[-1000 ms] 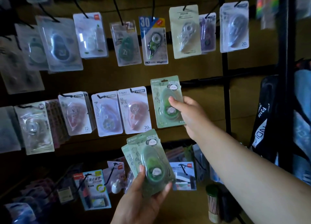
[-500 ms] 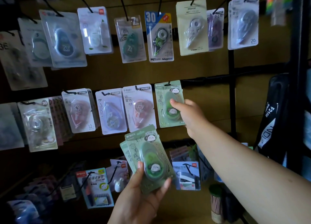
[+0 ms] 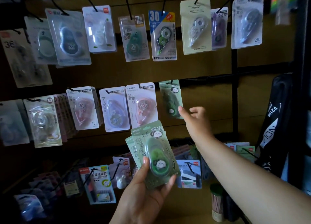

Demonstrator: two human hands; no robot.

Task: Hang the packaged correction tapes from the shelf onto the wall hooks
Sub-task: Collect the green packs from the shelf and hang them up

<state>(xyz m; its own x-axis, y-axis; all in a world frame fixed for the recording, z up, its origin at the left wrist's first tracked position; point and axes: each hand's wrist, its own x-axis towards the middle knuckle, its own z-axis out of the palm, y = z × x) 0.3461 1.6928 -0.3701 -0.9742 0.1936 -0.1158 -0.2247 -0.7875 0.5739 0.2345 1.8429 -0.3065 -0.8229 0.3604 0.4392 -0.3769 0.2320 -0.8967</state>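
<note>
A green panda correction tape pack (image 3: 170, 98) hangs on a black wall hook (image 3: 171, 81) at the right end of the middle row. My right hand (image 3: 196, 118) hovers just right of it, forefinger stretched toward its lower edge, other fingers loosely curled, holding nothing. Lower down, my left hand (image 3: 148, 190) grips a small fanned stack of the same green packs (image 3: 154, 155), thumb on the front blister, fingers behind.
Other packaged tapes fill the top row (image 3: 162, 36) and the middle row (image 3: 142, 104) on hooks. Below hang pens and staplers (image 3: 189, 173). A black bag (image 3: 276, 116) and a dark shelf post (image 3: 303, 89) stand at the right. A pencil tub (image 3: 217, 203) sits low.
My right hand has let go of the green pack, which now hangs on the hook, and has drawn back slightly to the right. The left hand still holds its stack.
</note>
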